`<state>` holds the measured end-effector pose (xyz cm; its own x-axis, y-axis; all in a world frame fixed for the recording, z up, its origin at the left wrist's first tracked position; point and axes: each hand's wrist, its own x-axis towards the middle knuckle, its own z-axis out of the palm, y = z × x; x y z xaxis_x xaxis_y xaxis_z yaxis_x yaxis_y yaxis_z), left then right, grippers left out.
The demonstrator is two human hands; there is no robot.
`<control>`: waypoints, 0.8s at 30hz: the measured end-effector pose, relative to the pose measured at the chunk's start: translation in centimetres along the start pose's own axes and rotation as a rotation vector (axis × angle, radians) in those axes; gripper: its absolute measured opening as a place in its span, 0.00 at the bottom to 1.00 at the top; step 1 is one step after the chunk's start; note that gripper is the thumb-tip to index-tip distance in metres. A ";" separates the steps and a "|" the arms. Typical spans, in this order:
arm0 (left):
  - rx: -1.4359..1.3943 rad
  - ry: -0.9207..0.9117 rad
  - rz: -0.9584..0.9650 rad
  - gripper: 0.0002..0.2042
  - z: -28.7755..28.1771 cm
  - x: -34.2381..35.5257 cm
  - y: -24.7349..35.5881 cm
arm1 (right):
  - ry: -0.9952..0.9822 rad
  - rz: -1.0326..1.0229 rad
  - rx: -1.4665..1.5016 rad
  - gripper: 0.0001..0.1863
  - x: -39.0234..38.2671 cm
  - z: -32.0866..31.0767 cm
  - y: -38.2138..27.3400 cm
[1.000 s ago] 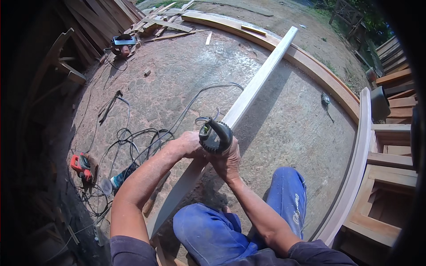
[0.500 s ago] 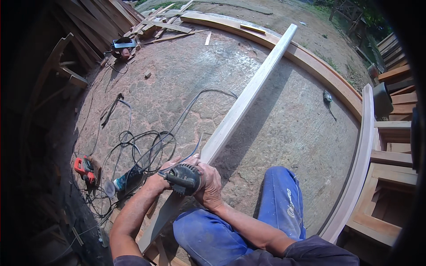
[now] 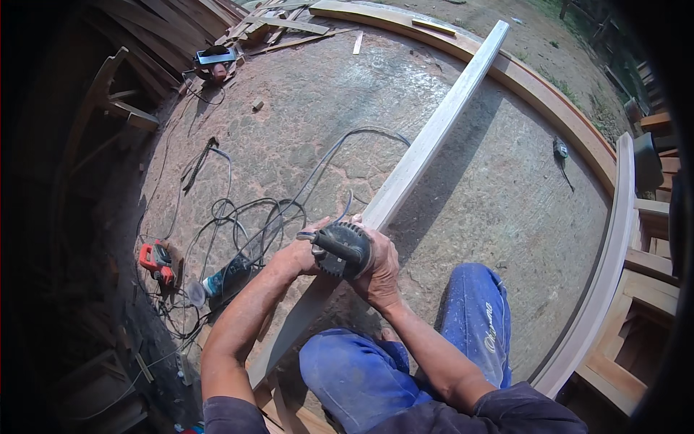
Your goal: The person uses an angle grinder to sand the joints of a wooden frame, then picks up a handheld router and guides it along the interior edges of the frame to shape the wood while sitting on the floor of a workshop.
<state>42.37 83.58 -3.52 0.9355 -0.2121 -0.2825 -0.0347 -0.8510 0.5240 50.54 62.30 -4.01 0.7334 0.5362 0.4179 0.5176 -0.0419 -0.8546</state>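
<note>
My left hand [image 3: 298, 257] and right hand [image 3: 381, 266] grasp black power tool [image 3: 343, 249], partway along pale plank [image 3: 435, 137]; plank's far end crosses long timber [image 3: 555, 96]. Work seems underway; finished versus remaining stretch, can't tell.

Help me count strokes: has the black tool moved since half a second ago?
Yes: the black tool moved along the pale board, toward its far end, judged against the red tool.

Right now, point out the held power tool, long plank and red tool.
Held power tool [image 3: 341, 250], head view: black top housing.
Long plank [image 3: 433, 131], head view: upper face.
Red tool [image 3: 153, 263], head view: red casing.
</note>
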 end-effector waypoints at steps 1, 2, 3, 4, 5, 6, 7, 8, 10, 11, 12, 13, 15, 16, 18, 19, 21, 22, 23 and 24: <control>0.003 0.014 0.002 0.35 -0.7 1.1 0.5 | 0.003 0.003 -0.017 0.47 0.6 -0.5 0.5; 0.004 0.029 0.003 0.34 -1.5 2.0 1.0 | 0.002 0.006 -0.033 0.47 1.2 -0.8 0.8; 0.000 0.038 -0.020 0.33 -2.2 2.9 1.5 | 0.007 0.022 -0.011 0.46 1.8 -1.2 0.9; 0.003 0.048 -0.054 0.32 -2.9 3.1 1.8 | 0.008 0.023 -0.009 0.45 2.3 -1.4 1.1; -0.020 0.165 -0.010 0.29 -2.3 3.3 1.1 | 0.008 0.024 -0.007 0.45 2.8 -1.5 1.3; 0.016 0.183 0.008 0.29 -2.4 3.7 0.9 | 0.010 0.025 -0.006 0.45 3.3 -1.6 1.5; 0.049 0.203 0.038 0.29 -2.6 4.8 0.7 | 0.026 0.014 -0.019 0.45 3.8 -1.8 2.0; 0.085 0.225 0.059 0.29 -2.9 5.5 0.1 | 0.028 0.020 -0.022 0.44 4.4 -1.9 2.2; 0.147 0.130 0.033 0.30 -3.4 7.0 -0.6 | 0.034 0.037 -0.035 0.44 5.5 -2.3 2.7; 0.164 0.167 0.053 0.28 -3.9 7.9 -0.3 | 0.041 0.024 -0.053 0.45 6.2 -2.6 3.1; 0.182 0.203 0.073 0.25 -4.4 8.8 0.0 | 0.040 0.031 -0.057 0.46 6.8 -3.0 3.7; 0.202 0.141 0.063 0.23 -5.3 9.5 0.5 | 0.041 0.038 -0.060 0.47 7.3 -3.4 4.3; 0.234 0.058 -0.003 0.22 -6.4 11.5 1.2 | 0.048 0.054 -0.064 0.48 8.5 -4.0 5.3; 0.255 0.017 -0.044 0.22 -6.9 12.0 1.2 | 0.051 0.060 -0.056 0.47 9.2 -4.2 5.5; 0.263 0.086 0.005 0.23 -6.7 13.4 -0.5 | 0.058 0.072 -0.043 0.46 10.5 -4.5 5.9; 0.272 0.087 0.003 0.23 -7.0 14.3 -0.9 | 0.038 0.084 -0.054 0.46 11.2 -4.7 6.6; 0.269 0.053 -0.008 0.24 -7.5 16.2 -1.6 | -0.002 0.107 -0.074 0.44 12.4 -5.1 7.8; 0.255 0.015 -0.019 0.25 -7.9 17.1 -1.7 | 0.024 0.094 -0.079 0.45 13.0 -5.4 8.1; 0.241 -0.022 -0.032 0.25 -8.3 18.0 -1.8 | 0.049 0.079 -0.084 0.45 13.5 -5.7 8.4; 0.230 -0.044 -0.062 0.25 -8.7 18.9 -2.0 | 0.074 0.065 -0.087 0.46 14.0 -5.9 8.7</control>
<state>63.16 85.45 -2.89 0.9223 -0.1721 -0.3459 -0.0613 -0.9491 0.3089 67.90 64.48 -3.74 0.7953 0.4666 0.3870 0.5021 -0.1493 -0.8518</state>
